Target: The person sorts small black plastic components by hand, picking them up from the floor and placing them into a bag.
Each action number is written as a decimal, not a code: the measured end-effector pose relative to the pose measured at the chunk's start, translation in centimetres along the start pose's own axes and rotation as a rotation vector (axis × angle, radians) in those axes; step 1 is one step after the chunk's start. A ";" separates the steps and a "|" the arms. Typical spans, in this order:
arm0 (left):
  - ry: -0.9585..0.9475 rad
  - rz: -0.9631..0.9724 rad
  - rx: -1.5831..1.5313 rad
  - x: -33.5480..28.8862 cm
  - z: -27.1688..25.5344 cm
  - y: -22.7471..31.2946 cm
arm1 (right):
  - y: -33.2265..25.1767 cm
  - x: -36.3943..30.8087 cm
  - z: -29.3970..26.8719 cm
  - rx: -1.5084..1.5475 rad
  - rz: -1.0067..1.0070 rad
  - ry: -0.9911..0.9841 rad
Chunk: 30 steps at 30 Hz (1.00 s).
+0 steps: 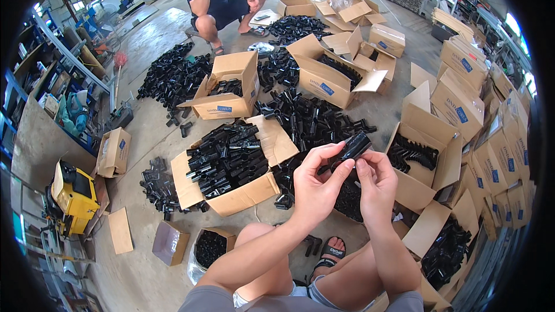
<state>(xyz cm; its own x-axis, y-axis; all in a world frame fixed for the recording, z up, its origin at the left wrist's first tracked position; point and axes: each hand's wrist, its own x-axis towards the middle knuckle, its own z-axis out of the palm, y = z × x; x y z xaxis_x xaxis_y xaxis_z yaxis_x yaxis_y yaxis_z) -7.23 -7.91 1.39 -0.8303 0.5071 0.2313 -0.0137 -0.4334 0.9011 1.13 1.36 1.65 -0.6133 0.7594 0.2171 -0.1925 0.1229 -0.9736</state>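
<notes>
Between my hands, in front of my knees, is a glossy black tube-shaped part (355, 146). My left hand (321, 176) grips its near end, with the thumb laid along it. The fingers of my right hand (376, 179) are pinched together just below the tube's right side; whether they hold a small piece is hidden. Beyond my hands spreads a pile of similar black parts (309, 118). To the left stands an open cardboard box (243, 193) heaped with black tubes (225, 153). Below my wrists is a container of small dark pieces (350, 199), partly covered by my arms.
A box of small black pieces (214, 248) sits by my left knee. Open boxes (425, 130) line the right, before stacked cartons (491, 162). Another person (217, 0) squats at the far side near more black piles (173, 75). A yellow machine (78, 196) stands left.
</notes>
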 end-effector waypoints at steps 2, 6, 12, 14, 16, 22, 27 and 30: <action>0.003 0.002 -0.008 0.0 0.1 0.1 | 0.4 0.0 0.0 -0.027 -0.028 -0.002; -0.001 0.033 0.006 0.0 -0.3 0.1 | -0.3 -0.3 0.5 -0.010 0.023 -0.023; -0.011 0.047 0.034 0.1 -0.3 0.0 | 0.0 -0.1 -0.4 0.010 -0.037 -0.042; -0.004 0.040 0.060 0.1 -0.5 0.0 | -0.1 0.1 0.0 -0.058 -0.092 0.006; 0.004 0.028 0.051 0.1 -0.5 -0.3 | 0.2 0.0 0.1 -0.007 -0.053 0.012; -0.010 0.030 0.009 0.0 0.0 0.3 | 0.9 0.4 0.1 -0.211 -0.145 -0.010; -0.007 -0.014 0.013 0.0 -0.1 0.6 | -0.1 -0.3 0.8 -0.058 -0.147 0.021; 0.010 -0.012 0.005 -0.1 0.0 0.8 | 0.5 -0.2 0.2 -0.093 -0.147 -0.033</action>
<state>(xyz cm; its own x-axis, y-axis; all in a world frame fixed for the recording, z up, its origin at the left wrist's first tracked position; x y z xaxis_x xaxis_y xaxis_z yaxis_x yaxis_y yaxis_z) -7.19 -8.28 2.04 -0.8354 0.5050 0.2167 -0.0213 -0.4238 0.9055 0.99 1.10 1.17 -0.6089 0.7077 0.3583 -0.2111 0.2909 -0.9332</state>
